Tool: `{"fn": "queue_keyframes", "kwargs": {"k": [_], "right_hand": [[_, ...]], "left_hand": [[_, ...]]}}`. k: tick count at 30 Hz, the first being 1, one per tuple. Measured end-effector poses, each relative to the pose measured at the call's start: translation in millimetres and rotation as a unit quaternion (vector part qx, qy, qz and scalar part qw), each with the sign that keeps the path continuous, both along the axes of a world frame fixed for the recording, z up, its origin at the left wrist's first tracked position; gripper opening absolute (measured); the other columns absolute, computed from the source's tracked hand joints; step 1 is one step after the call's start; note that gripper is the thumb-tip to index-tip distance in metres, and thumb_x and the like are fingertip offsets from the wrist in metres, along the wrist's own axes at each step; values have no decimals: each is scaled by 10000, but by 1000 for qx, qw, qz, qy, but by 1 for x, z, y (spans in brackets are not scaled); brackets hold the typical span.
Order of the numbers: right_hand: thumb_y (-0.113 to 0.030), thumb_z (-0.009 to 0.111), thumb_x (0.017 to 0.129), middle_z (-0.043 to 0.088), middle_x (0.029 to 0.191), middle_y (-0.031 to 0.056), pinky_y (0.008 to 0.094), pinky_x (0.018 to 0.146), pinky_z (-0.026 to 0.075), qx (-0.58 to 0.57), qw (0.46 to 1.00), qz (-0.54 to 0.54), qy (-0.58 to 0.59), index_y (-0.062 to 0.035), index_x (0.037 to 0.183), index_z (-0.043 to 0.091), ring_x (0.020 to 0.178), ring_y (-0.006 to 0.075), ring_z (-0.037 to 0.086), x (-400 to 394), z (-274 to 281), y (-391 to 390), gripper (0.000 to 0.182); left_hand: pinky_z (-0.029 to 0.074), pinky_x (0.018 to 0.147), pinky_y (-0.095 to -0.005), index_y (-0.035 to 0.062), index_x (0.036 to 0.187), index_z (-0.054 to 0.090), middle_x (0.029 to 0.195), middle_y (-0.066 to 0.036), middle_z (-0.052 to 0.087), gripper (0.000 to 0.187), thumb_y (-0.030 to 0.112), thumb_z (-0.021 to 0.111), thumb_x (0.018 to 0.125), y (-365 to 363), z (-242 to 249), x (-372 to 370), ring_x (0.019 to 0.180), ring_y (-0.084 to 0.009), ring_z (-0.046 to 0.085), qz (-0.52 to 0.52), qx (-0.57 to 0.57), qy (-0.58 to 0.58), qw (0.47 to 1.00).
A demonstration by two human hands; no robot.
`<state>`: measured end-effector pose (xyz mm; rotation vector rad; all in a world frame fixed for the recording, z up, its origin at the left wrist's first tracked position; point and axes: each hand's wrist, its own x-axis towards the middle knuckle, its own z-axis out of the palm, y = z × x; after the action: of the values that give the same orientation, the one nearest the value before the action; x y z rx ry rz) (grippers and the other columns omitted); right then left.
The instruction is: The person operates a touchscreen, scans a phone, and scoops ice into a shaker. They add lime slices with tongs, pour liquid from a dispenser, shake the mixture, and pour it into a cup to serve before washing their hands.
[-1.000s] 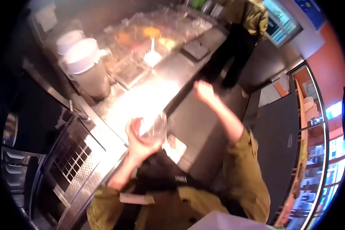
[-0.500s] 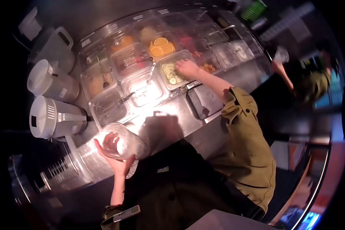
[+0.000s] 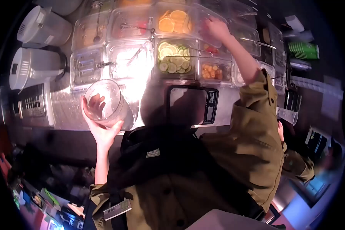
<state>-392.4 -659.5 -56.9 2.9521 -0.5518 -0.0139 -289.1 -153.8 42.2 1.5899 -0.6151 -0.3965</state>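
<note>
My left hand (image 3: 99, 128) is wrapped round a large clear cup (image 3: 122, 115), its fingers visible through the wall. The cup tilts with its mouth toward me, over the counter's front edge. My right hand (image 3: 217, 28) reaches into a clear container (image 3: 203, 38) of pink-red pieces at the back. Its fingers are curled and dim, and what they hold cannot be made out. Nearer me are a container of lemon and lime slices (image 3: 174, 57) with tongs across it and one of small orange-yellow fruits (image 3: 211, 71). Orange slices (image 3: 176, 22) lie left of my right hand.
A black-rimmed digital scale (image 3: 191, 105) lies on the steel counter (image 3: 228, 107). White-lidded jugs (image 3: 34, 69) stand at the left. Green stacked cups (image 3: 303, 50) are at the far right. Another person's hand (image 3: 281, 132) holds a clear cup (image 3: 287, 115) at the right.
My right hand has left the lemon and lime container and moved back and right to the pink-red pieces. My left hand still holds the cup. The camera view has turned and shifted.
</note>
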Motion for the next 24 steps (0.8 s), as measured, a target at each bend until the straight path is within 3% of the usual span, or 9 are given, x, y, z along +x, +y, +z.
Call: {"fn": "queue_keyframes", "kwargs": {"k": [3, 5, 8, 11, 17, 20, 24], "right_hand": [[-332, 612, 748, 565, 870, 125, 405, 697, 487, 27, 977, 166, -134, -47, 868, 589, 809, 293, 584, -21, 32, 51, 310], [-337, 615, 763, 546, 851, 119, 396, 668, 477, 52, 971, 214, -94, -43, 907, 564, 769, 288, 569, -43, 19, 81, 331], [-289, 624, 784, 547, 926, 111, 393, 706, 485, 75, 974, 205, -53, -45, 1017, 558, 828, 308, 581, -51, -8, 87, 344], [-291, 617, 802, 582, 902, 146, 414, 684, 487, 198, 976, 91, 20, -45, 1051, 554, 751, 352, 587, -52, 24, 92, 356], [-290, 606, 816, 613, 752, 195, 434, 649, 454, 309, 949, 59, 11, -42, 954, 618, 737, 356, 593, -64, 26, 70, 284], [-318, 610, 804, 614, 811, 187, 429, 677, 470, 324, 941, 35, 92, -12, 870, 622, 754, 359, 600, -41, 35, 71, 313], [-295, 610, 784, 625, 775, 168, 429, 677, 470, 407, 911, 9, 69, -50, 849, 664, 731, 340, 605, -35, 58, 67, 258]], "left_hand": [[308, 1027, -434, 49, 1419, 109, 1289, -163, 365, 1124, 205, 817, 560, -6, 3, -8, 1178, -270, 404, 7, 44, 1, 999], [316, 1027, -426, 39, 1417, 124, 1297, -173, 368, 1119, 196, 814, 550, -11, 3, -11, 1182, -273, 409, -4, 91, -5, 996], [333, 1018, -418, 21, 1413, 132, 1295, -194, 379, 1123, 217, 814, 543, -30, 5, -11, 1170, -287, 428, -46, 139, -21, 989], [334, 1012, -406, 68, 1427, 123, 1292, -161, 390, 1116, 200, 808, 556, -40, 10, -10, 1172, -269, 429, -92, 185, -41, 977], [347, 1010, -406, 53, 1419, 155, 1298, -184, 394, 1109, 204, 802, 531, -52, 9, -12, 1163, -280, 448, -109, 231, -80, 964], [362, 1000, -414, 53, 1413, 179, 1298, -189, 404, 1099, 178, 803, 517, -61, 9, -13, 1158, -287, 459, -115, 238, -91, 960], [359, 1010, -420, 66, 1406, 204, 1296, -189, 414, 1069, 177, 800, 526, -68, 13, -10, 1179, -302, 454, -137, 262, -89, 951]]}}
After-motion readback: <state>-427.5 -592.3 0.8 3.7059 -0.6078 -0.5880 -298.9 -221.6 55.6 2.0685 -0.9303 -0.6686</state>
